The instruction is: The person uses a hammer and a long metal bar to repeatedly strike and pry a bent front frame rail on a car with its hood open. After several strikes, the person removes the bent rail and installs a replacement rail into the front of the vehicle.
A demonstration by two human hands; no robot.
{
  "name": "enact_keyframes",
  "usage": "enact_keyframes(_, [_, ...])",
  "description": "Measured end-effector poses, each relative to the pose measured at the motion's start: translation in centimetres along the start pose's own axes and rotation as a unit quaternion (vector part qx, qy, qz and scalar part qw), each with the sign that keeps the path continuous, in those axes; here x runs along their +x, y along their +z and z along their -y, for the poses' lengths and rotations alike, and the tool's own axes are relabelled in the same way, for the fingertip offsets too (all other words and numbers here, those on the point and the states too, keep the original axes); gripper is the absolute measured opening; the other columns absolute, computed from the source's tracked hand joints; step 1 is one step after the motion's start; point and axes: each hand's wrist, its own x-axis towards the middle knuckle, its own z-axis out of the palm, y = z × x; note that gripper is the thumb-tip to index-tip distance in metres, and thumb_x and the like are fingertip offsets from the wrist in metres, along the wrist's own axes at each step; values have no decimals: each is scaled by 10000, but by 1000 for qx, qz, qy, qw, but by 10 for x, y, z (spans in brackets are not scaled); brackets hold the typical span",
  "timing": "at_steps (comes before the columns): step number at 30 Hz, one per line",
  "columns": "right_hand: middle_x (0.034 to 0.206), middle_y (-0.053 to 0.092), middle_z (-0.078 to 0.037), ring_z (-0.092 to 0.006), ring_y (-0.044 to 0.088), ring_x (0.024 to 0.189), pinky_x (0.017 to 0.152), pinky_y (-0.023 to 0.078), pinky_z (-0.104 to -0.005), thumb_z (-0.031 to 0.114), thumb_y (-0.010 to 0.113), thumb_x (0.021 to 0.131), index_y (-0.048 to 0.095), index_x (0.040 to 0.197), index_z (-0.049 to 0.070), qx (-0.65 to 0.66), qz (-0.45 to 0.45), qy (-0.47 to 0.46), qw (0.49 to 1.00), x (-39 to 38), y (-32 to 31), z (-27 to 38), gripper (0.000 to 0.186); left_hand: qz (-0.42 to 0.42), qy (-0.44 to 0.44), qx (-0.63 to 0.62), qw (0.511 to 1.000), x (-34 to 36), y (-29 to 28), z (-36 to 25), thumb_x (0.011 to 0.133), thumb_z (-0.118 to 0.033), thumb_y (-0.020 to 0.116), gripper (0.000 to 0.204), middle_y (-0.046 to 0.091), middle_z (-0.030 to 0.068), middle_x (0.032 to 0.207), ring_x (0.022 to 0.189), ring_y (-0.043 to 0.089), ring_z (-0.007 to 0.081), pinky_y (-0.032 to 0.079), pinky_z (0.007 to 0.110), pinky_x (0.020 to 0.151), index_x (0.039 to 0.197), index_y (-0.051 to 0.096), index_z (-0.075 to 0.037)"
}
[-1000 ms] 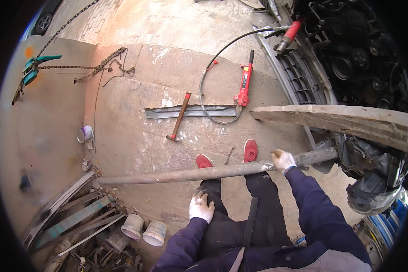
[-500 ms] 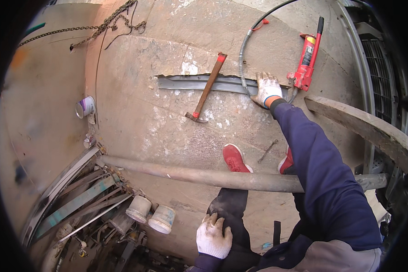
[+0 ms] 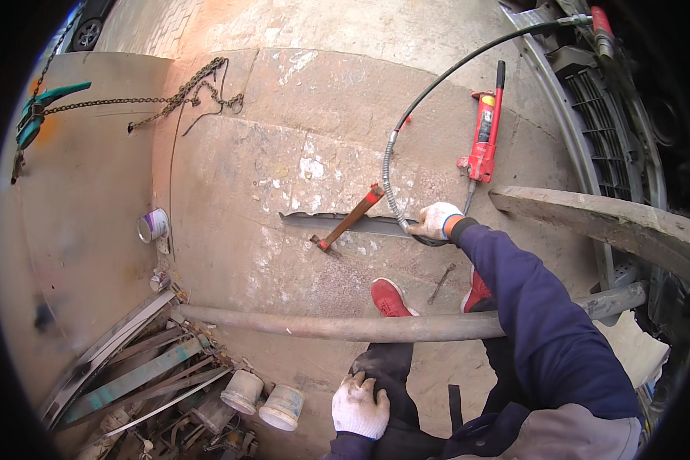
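My right hand, in a soiled white glove, is closed at the right end of a long grey metal strip on the ground. Its fingertips are partly hidden beside the black hose, whose spring-wrapped end loops down past them. Across the strip lies a hammer with a wooden handle and red bands, its head toward me. My left hand, gloved too, rests on my left thigh with fingers spread and holds nothing. The hose's lower end runs under my right hand toward a red hand pump.
A metal pipe crosses just behind my red shoes. At right are a thick beam and a vehicle's front. A wrench lies between my feet. White buckets and scrap metal stand lower left; a chain lies far left.
My right hand has gone from lying flat to closed. The strip has shifted nearer me and looks narrower, and the hammer's handle end has moved with it. The view has tilted up.
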Motion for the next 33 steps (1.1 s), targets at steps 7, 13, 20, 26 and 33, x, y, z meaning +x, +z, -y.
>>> enact_keyframes(7, [789,729,-179,-383,737,793,755,574,-497,633,784,850,781,788,101,-74,-218,-100,968,-110,3,-10,535,32,-1,-19,999,1,-3,-11,884,-300,721,383,725,191,1312,1282,641,374,511,482,1105,1140,778,-21])
enact_keyframes(13, [796,704,-169,-358,712,783,751,554,-496,571,793,859,726,783,83,-130,-271,-121,946,-219,-11,-52,498,60,-74,-129,987,3,4,-8,974,-391,697,559,684,202,1408,1299,644,357,496,455,1124,1372,679,2])
enact_keyframes(20, [850,719,-136,-326,716,840,794,556,-475,514,793,863,748,807,89,-135,-318,-151,926,-245,-11,-68,431,-4,-265,-815,516,211,35,14,1009,-583,701,934,361,240,1703,1540,398,460,305,576,1276,1661,316,-36])
enact_keyframes(26, [862,692,-126,-340,705,877,826,547,-490,469,778,890,716,801,111,-87,-330,-134,931,-226,12,-69,374,-24,-308,-812,494,338,70,12,1094,-359,642,305,704,94,1242,1130,696,354,568,556,971,1322,608,-160])
enact_keyframes(33, [1377,674,-270,-466,640,1274,1121,487,-546,455,753,929,598,1481,37,14,-283,53,958,-227,13,-43,710,-244,-207,-767,557,303,10,31,1086,-222,682,299,736,155,1057,858,753,287,655,437,751,1296,603,-25])
